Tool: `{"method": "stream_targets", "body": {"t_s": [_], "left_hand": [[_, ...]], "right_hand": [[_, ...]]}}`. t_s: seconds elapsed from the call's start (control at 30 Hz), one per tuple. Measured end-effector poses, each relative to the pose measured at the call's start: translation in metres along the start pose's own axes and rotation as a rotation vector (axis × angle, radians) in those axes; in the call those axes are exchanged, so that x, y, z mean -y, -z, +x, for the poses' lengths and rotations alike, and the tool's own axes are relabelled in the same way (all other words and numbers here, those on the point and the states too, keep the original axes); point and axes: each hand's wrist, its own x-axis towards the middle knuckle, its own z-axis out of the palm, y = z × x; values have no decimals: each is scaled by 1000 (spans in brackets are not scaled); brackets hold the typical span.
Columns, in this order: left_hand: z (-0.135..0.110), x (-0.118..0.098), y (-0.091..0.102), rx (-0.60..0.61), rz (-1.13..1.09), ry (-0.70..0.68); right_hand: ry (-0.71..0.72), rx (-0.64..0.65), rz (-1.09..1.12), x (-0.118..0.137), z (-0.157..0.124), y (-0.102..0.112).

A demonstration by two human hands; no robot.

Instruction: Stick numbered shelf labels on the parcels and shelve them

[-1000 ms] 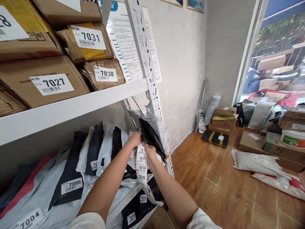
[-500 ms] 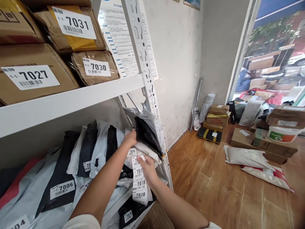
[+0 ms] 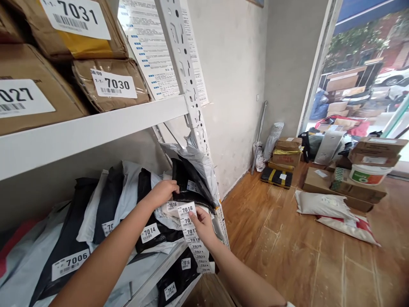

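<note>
My left hand [image 3: 163, 192] pinches the left edge of a black plastic mailer bag [image 3: 183, 172], which leans among other parcels at the end of the lower shelf. A small printed label shows on its face. In my right hand [image 3: 204, 225] is a long strip of numbered barcode labels [image 3: 193, 238], gripped near its top, just below the bag; the strip hangs down, with 7018 uppermost. A pale parcel marked 7016 [image 3: 172, 206] sits between my hands. Beside my left forearm lies a black mailer marked 7014 [image 3: 149, 232].
The white shelf upright [image 3: 188, 76] stands just beyond my hands. Boxes such as 7030 [image 3: 111, 87] rest on the shelf above. Several cartons [image 3: 361, 187], white sacks [image 3: 322, 202] and a bucket [image 3: 370, 175] stand on the wooden floor at right.
The black mailer has tipped forward, bringing its label into sight. More of the label strip shows below my right hand. The view has shifted slightly to the right.
</note>
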Motion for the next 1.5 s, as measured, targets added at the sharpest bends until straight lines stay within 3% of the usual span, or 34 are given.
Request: {"method": "stream_targets", "body": {"t_s": [0.17,0.33,0.47,0.57,0.83,1.5], "left_hand": [[-11,6,-13,-22,-154,59],[-17,-7,-6,-30,-274,106],[-18,-15,-2,-17,-422,116],[-18,-13,-9,-41,-474,191],[-19,0,-34,-75,-577,277],[-17,5,-39,-130,-667,238]], "right_hand": [[18,-39,31,1,5,4],[17,-50,126,5,26,-17],[9,-146,198,-9,47,-32],[-11,-193,229,-25,55,-36],[-109,-167,312,-44,59,-35],[-168,-155,267,-41,62,-33]]}}
